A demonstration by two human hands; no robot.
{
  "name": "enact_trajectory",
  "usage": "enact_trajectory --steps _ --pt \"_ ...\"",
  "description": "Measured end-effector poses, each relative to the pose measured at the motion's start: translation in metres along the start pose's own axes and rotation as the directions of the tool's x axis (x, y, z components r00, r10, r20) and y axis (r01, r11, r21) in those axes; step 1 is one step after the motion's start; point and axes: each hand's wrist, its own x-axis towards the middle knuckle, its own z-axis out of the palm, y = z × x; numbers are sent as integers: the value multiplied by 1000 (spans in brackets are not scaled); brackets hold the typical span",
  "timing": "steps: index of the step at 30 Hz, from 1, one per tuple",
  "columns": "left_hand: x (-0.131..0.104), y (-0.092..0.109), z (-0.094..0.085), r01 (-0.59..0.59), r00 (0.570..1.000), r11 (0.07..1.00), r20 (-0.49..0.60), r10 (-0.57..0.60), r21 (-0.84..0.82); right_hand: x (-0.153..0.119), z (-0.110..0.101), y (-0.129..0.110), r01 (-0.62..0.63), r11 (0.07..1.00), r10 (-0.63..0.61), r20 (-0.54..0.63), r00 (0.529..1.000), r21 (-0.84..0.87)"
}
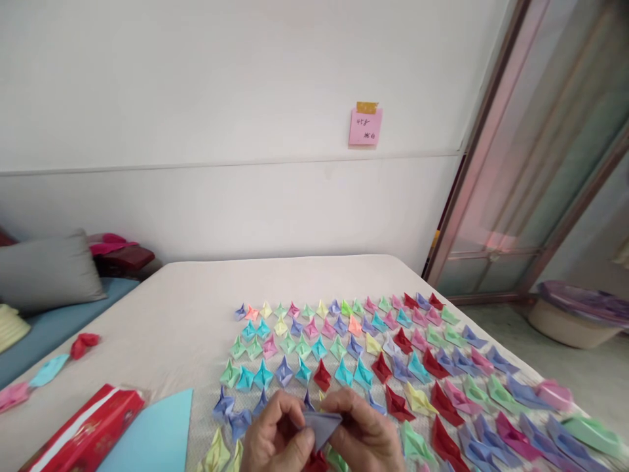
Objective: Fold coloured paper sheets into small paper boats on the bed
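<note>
A folded piece of blue-grey paper [322,427] is held between my two hands near the bottom middle of the view. My left hand [279,434] pinches its left side with thumb and fingers. On the right side, my right hand [364,432] grips the same paper, its fingertips at the upper edge. The paper comes to a point toward the bottom. Just beyond and around both hands stand rows of small folded paper boats [322,375] in red, blue, green, yellow and pink. My hands hide some of them.
The boats stand on a pale covered table [196,295]. At left lie a light blue sheet [152,432], a red package [83,432] and folded pieces in red [84,345], blue [49,370] and pink [14,396]. A pink note [365,128] hangs on the wall; a lidded bin [574,318] stands right.
</note>
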Motion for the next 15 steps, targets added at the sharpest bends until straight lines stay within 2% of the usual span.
enact_trajectory --steps 2,4,8,12,15 --pt "0 5 0 41 999 999 -3 -41 -12 -1 0 -2 -71 997 71 -19 997 -7" --pt "-1 9 0 49 999 999 -7 -50 -9 -1 -1 -6 -87 991 86 -8 996 -102" --pt "-1 16 1 70 997 997 -25 -69 39 1 -8 -19 -83 963 112 99 989 -258" --pt "-1 18 1 91 996 994 -23 -89 58 2 -13 -21 -72 958 129 191 973 -279" --pt "-1 18 2 91 996 995 -14 -90 49 -1 -13 -14 -124 972 151 128 980 -198"
